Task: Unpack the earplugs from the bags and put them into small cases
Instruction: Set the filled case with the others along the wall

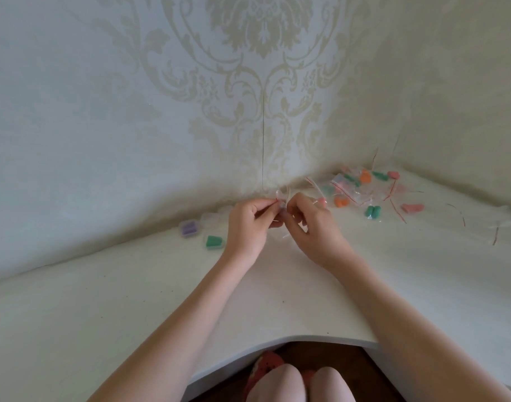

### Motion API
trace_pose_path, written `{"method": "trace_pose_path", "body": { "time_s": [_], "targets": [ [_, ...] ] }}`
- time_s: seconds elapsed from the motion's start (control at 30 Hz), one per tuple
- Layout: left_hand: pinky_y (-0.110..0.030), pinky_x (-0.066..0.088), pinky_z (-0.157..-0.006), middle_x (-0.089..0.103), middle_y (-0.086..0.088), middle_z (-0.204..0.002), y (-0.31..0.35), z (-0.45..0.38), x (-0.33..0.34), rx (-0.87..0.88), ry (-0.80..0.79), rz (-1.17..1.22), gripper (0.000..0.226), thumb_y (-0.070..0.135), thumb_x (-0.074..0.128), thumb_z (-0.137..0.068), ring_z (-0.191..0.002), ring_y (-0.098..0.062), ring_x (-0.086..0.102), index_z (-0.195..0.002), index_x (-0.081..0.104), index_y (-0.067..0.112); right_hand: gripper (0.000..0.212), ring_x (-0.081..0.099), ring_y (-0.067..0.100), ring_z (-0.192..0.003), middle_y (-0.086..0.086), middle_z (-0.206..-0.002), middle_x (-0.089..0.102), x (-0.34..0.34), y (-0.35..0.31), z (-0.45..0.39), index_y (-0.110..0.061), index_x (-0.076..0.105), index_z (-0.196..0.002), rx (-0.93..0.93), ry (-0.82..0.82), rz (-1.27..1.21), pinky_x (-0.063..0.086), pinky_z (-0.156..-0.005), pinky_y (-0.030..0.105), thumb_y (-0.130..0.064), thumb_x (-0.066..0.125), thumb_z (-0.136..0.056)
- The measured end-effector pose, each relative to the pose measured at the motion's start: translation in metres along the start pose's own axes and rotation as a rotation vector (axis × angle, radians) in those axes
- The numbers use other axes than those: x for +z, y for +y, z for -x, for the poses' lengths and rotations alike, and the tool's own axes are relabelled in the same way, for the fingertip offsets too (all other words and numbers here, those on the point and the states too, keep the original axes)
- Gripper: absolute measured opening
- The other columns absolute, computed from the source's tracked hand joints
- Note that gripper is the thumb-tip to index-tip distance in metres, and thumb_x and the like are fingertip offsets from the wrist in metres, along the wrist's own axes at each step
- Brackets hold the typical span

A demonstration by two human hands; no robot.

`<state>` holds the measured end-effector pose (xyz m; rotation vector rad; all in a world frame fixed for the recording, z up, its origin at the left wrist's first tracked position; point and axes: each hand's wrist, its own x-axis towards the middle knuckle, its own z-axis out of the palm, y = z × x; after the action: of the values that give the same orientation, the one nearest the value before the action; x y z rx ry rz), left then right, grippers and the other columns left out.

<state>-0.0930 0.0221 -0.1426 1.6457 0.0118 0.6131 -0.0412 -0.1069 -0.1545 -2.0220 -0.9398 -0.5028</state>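
- Knees (300, 382) of the seated person sit lowest in view, tucked under the curved front edge of the white table (132, 309), cut off by the frame
- both forearms reach forward over the table, and the two hands meet close together near the wall
- left hand (247, 227) and right hand (312, 224) both pinch one small clear bag (281, 198) with a red strip, held up between the fingertips; what is inside it is too hard to make out
- left of the hands, small clear cases lie on the table: one case (215, 242) holds green earplugs, another case (189, 228) holds purple ones; further clear cases behind them are half hidden by the left hand
- to the right, in the corner, a loose heap of bags (361, 187) holds orange, green and pink earplugs, with a green pair (372, 211) in its bag nearest the hands
- emptied clear bags with red strips lie scattered further right, faint against the white top
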Motion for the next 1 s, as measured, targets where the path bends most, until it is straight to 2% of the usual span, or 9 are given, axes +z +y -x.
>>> {"method": "trace_pose_path", "body": {
  "time_s": [0.07,0.2,0.37,0.47,0.6,0.73,0.8,0.87,1.0],
  "targets": [
    [-0.034,0.059,-0.074,0.073,-0.004,-0.074,-0.002,0.001,0.001,0.012,-0.007,-0.052,0.021,0.005,0.061,-0.09,-0.069,-0.017,0.069,-0.081,0.075,0.018,0.011,0.043,0.018,-0.065,-0.006,-0.066,0.046,0.001,-0.001,0.001,-0.016,0.045,-0.081,-0.096,-0.004,0.181,0.04,-0.068,0.04,-0.018,0.049,-0.091],
    [-0.044,0.058,-0.071,0.07,-0.009,-0.068,-0.003,0.002,0.002,0.051,0.006,-0.143,0.017,0.009,0.062,-0.09,-0.064,-0.024,0.067,-0.078,0.074,0.007,0.018,0.053,0.032,-0.063,0.008,-0.064,0.057,0.002,-0.007,0.001,-0.007,0.05,-0.078,-0.163,0.044,0.417,0.043,-0.055,0.035,-0.02,0.039,-0.085],
    [-0.037,0.056,-0.063,0.063,0.003,-0.061,0.002,0.006,0.004,0.082,-0.016,-0.236,0.017,0.012,0.058,-0.093,-0.056,-0.011,0.06,-0.078,0.064,0.007,0.02,0.031,0.02,-0.066,-0.001,-0.064,0.043,-0.003,-0.009,0.003,-0.016,0.036,-0.078,0.022,0.043,0.153,0.031,-0.06,0.034,-0.029,0.029,-0.091],
    [-0.046,0.052,-0.061,0.06,-0.004,-0.063,-0.001,0.009,0.007,0.167,-0.072,-0.395,0.022,0.018,0.048,-0.098,-0.061,-0.023,0.06,-0.079,0.053,0.007,0.015,0.032,0.021,-0.066,-0.003,-0.067,0.046,-0.003,-0.015,0.005,-0.016,0.033,-0.082,0.054,-0.032,0.148,0.038,-0.062,0.04,-0.026,0.029,-0.092],
    [-0.052,0.048,-0.058,0.054,-0.011,-0.064,-0.001,0.012,0.011,0.189,-0.106,-0.463,0.029,0.025,0.036,-0.102,-0.06,-0.029,0.054,-0.083,0.043,0.004,0.013,0.035,0.023,-0.063,-0.002,-0.067,0.045,-0.003,-0.018,0.006,-0.017,0.032,-0.082,0.032,-0.071,0.154,0.026,-0.052,0.034,-0.025,0.028,-0.091],
    [-0.04,0.039,-0.056,0.045,0.005,-0.062,0.006,0.012,0.008,0.207,-0.133,-0.556,0.026,0.021,0.033,-0.102,-0.055,-0.018,0.046,-0.08,0.039,0.009,0.016,0.029,0.017,-0.055,-0.009,-0.058,0.035,-0.002,-0.017,0.006,-0.016,0.032,-0.079,0.048,0.003,0.15,0.039,-0.058,0.038,-0.026,0.031,-0.092],
    [-0.036,0.031,-0.056,0.042,0.006,-0.064,0.007,0.01,0.006,0.242,-0.16,-0.639,0.023,0.02,0.032,-0.102,-0.057,-0.02,0.043,-0.081,0.037,0.011,0.02,0.025,0.019,-0.054,-0.01,-0.057,0.032,0.0,-0.017,0.004,-0.017,0.032,-0.078,0.029,0.086,0.196,0.042,-0.058,0.038,-0.03,0.03,-0.093],
    [-0.031,0.022,-0.056,0.041,0.004,-0.066,0.01,0.008,0.005,0.283,-0.176,-0.727,0.02,0.018,0.034,-0.102,-0.06,-0.022,0.041,-0.083,0.037,0.011,0.023,0.019,0.016,-0.059,-0.005,-0.061,0.039,0.001,-0.015,0.002,-0.014,0.039,-0.076,0.002,0.154,0.271,0.034,-0.048,0.029,-0.03,0.031,-0.091],
    [-0.028,0.015,-0.055,0.042,-0.003,-0.069,0.013,0.006,0.003,0.327,-0.182,-0.807,0.016,0.015,0.036,-0.101,-0.06,-0.022,0.037,-0.086,0.036,0.013,0.027,0.026,0.02,-0.056,0.003,-0.063,0.046,0.002,-0.015,0.002,-0.007,0.046,-0.077,-0.002,0.173,0.346,0.025,-0.045,0.025,-0.028,0.035,-0.091]
  ]
}}
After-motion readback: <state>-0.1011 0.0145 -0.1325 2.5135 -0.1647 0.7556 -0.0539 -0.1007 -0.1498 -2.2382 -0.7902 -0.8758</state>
